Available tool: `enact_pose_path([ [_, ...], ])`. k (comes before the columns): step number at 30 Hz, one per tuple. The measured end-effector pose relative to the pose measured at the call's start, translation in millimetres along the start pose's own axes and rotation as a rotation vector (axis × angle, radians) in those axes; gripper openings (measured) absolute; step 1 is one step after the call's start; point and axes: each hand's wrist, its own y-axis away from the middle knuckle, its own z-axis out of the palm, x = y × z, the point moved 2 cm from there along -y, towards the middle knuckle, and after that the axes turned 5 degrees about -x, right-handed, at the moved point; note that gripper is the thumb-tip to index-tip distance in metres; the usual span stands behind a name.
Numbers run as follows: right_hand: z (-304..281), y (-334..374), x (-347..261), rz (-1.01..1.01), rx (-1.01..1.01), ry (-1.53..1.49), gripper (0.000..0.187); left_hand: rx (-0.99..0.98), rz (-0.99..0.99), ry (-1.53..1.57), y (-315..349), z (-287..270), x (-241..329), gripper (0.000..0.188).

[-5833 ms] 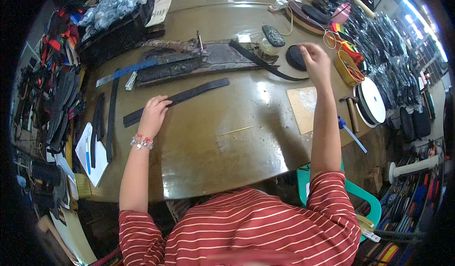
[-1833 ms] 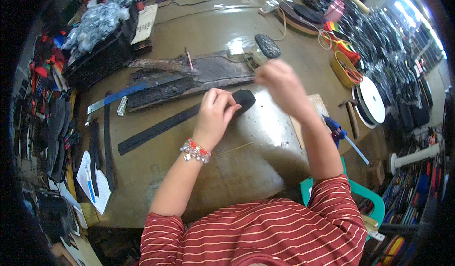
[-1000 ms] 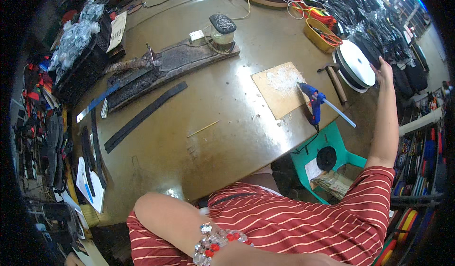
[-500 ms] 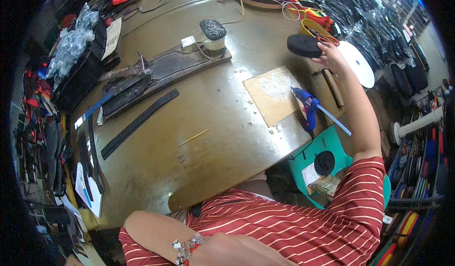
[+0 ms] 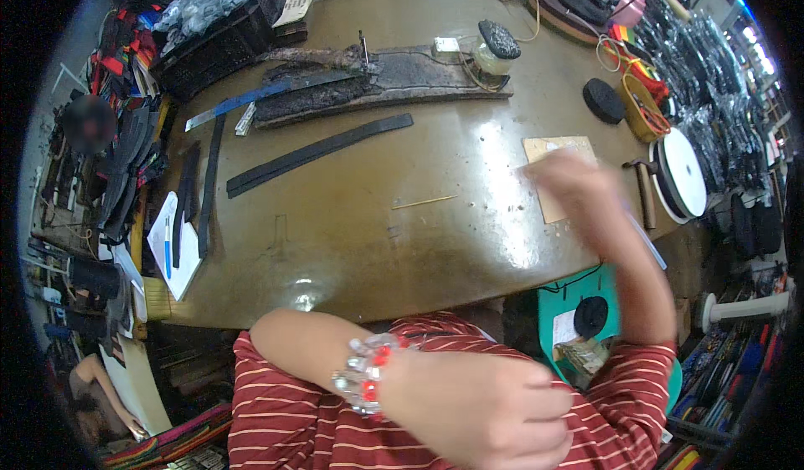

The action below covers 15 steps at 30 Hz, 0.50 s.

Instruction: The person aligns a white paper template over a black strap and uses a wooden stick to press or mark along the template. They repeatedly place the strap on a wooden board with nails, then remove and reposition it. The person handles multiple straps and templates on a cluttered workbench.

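Note:
My left hand [image 5: 481,403], with a beaded bracelet [image 5: 366,378] at its wrist, is held close in front of my striped shirt. Its fingers are curled; whatever they hold, if anything, is hidden. Smeared by motion, my right hand [image 5: 569,177] hangs over a tan board [image 5: 553,209] on the table's right side. A pale glue stick [image 5: 651,242] shows beside the right forearm, while the glue gun itself is hidden. Beyond that hand lies a black webbing roll [image 5: 604,101]. A thin yellowish stick [image 5: 425,202] and a black strap [image 5: 318,154] rest on the table.
A dark wooden board [image 5: 394,93] carries a metal ruler [image 5: 260,102] and a lidded jar [image 5: 496,50]. At the right edge stand a hammer [image 5: 646,194], a white reel [image 5: 682,173] and a yellow container [image 5: 643,106]. A green chair [image 5: 548,313] is below the table edge.
My right hand has left the black roll and come nearer, over the tan board. The left hand has come further into view. The whole view has shifted.

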Motion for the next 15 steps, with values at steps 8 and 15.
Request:
enact_pose_path([
  [8, 181, -60, 15, -0.138, -0.017, 0.095, 0.01, 0.149, -0.253, -0.305, 45, -34, 65, 0.024],
  [15, 182, -94, -84, -0.055, 0.075, -0.713, 0.007, 0.945, -1.096, -0.45, 181, -75, 28, 0.028],
])
